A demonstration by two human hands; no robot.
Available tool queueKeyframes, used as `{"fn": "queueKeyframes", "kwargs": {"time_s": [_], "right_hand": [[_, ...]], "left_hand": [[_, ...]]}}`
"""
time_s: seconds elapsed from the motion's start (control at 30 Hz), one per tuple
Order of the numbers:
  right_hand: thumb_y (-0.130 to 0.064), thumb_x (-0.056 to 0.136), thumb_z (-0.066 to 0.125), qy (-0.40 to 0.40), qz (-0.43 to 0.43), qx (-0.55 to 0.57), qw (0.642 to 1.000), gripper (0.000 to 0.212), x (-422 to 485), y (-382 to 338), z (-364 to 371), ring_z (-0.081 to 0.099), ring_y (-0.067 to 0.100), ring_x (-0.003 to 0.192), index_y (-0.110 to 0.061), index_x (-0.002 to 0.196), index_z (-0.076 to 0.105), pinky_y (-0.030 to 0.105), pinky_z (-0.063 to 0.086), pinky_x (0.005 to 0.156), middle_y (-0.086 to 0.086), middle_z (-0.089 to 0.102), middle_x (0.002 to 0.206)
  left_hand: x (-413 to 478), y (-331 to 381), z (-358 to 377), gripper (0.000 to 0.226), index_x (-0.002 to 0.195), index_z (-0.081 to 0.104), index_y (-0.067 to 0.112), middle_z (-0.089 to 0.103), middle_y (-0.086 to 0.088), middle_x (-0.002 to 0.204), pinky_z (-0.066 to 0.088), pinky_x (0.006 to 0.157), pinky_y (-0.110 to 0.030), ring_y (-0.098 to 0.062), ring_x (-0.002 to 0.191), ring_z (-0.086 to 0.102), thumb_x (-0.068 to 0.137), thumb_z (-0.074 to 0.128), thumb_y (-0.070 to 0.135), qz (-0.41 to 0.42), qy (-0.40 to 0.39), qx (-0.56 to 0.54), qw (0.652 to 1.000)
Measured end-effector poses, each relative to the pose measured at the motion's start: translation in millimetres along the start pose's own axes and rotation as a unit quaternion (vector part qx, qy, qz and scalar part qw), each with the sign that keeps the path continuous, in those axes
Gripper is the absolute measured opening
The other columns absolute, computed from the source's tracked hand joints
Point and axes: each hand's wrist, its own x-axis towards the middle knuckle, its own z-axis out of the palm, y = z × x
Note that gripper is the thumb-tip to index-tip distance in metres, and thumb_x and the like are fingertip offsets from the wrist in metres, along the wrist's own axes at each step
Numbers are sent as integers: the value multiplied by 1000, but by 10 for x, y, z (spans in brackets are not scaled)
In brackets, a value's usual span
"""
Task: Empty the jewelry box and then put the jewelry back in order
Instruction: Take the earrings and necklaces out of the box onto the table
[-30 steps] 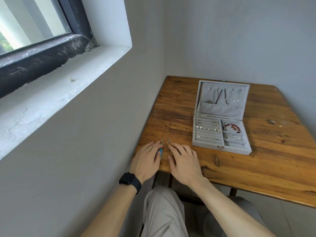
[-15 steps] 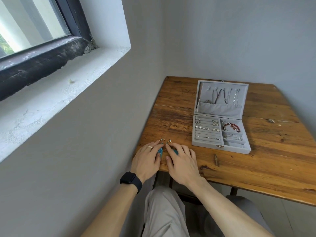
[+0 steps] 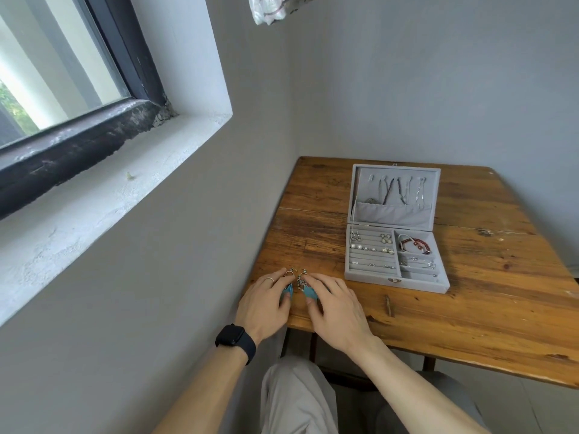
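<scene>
Barely started emptying. Pressed left earring point(image 3: 288, 291) under left hand point(image 3: 264, 305), fingers straight and close-set, right earring point(image 3: 310, 291) under right hand point(image 3: 338, 308) likewise, at table point(image 3: 470, 308) near-left corner. Found jewelry box point(image 3: 394, 281) open, farther right, nearly full.

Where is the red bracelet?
In the head view, the red bracelet lies in the back right compartment of the open grey jewelry box, just right of the ridged rows of earrings.
</scene>
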Motion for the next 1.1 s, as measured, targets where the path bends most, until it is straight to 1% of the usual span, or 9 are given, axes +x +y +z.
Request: {"fn": "queueKeyframes", "kwargs": {"time_s": [0.13, 0.27, 0.4, 0.6, 0.73, 0.87, 0.97, 1.03, 1.1], "right_hand": [[-26, 95, 59, 50, -27, -20, 998, 40, -18, 150, -329, 53, 13, 124, -20, 134, 62, 33, 51, 97, -7, 63, 131], [-25, 93, 62, 92, -24, -51, 994, 33, -6, 445, -693, 55, 14, 121, -19, 125, 68, 33, 51, 96, -8, 68, 120], [-29, 96, 61, 97, 11, -60, 993, 31, 102, 763, -986, 52, 13, 125, -23, 125, 69, 34, 45, 105, -11, 67, 123], [-34, 97, 57, 102, 27, -98, 990, 33, 566, 1137, -1325, 53, 13, 123, -25, 126, 67, 34, 48, 102, -14, 66, 123], [-39, 99, 49, 85, 50, -122, 988, 37, 942, 1358, -1402, 48, 12, 126, -31, 132, 61, 33, 44, 103, -17, 62, 129], [-40, 98, 49, 90, 80, -111, 986, 36, 1307, 1551, -1368, 54, 15, 117, -30, 131, 61, 31, 47, 95, -13, 65, 125], [-40, 99, 51, 105, 113, -52, 987, 34, 1541, 1614, -1293, 60, 16, 109, -28, 129, 62, 29, 52, 84, -7, 66, 116], [-41, 98, 52, 113, 131, -34, 984, 30, 1666, 1625, -1234, 62, 16, 103, -28, 122, 63, 27, 50, 74, -7, 65, 112], [-45, 98, 52, 121, 146, -44, 981, 23, 1764, 1612, -1187, 63, 16, 97, -30, 110, 64, 25, 43, 65, -9, 64, 104]], "left_hand": [[75, 132, -39, 46, 146, 46, 33, 42, 7, 155, 30, 116, -29, -13, 143, 35, 100, 48, 34, 17, -2, 15, 1000], [264, 346, -58, 47, 146, 45, 32, 41, 6, 155, 29, 119, -33, -15, 144, 34, 99, 48, 33, 46, -8, 32, 998], [581, 602, -74, 48, 146, 45, 34, 40, 6, 156, 24, 119, -31, -15, 145, 31, 98, 46, 33, 69, 4, 37, 997], [1390, 1041, -227, 52, 147, 44, 31, 38, 0, 157, 35, 115, -37, -20, 144, 35, 96, 52, 32, 49, 38, -32, 998], [1945, 1197, -301, 58, 150, 37, 28, 32, -3, 160, 38, 113, -38, -26, 142, 37, 94, 54, 32, 27, 44, -42, 998], [2432, 1260, -292, 73, 154, 24, 29, 31, -7, 158, 47, 101, -37, -30, 132, 47, 89, 57, 35, -10, 15, -111, 994], [2695, 1279, -229, 79, 155, 19, 32, 35, -13, 153, 44, 86, -25, -30, 121, 56, 88, 60, 33, -36, -1, -187, 982], [2801, 1282, -177, 80, 156, 18, 33, 38, -13, 153, 39, 89, -24, -29, 128, 51, 88, 59, 29, -36, -13, -205, 978], [2851, 1269, -132, 78, 156, 19, 32, 44, -12, 150, 40, 89, -21, -26, 122, 55, 88, 57, 26, -28, -24, -215, 976]]}}
